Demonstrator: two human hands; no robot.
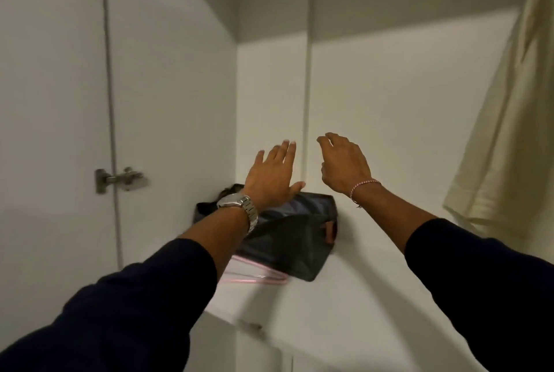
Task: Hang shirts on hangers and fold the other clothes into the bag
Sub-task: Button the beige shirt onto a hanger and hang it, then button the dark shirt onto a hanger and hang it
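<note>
A dark bag lies on a white wardrobe shelf, pushed against the back wall. A pink hanger rests flat on the shelf in front of the bag, partly hidden by my left forearm. A cream shirt hangs at the right edge of the wardrobe. My left hand, with a metal watch at the wrist, hovers above the bag with fingers spread and holds nothing. My right hand, wearing a thread bracelet, is raised beside it, fingers loosely curled and empty.
An open white wardrobe door stands at the left, with a metal hinge on it. A vertical divider runs up the back of the compartment. A drawer front sits below the shelf edge.
</note>
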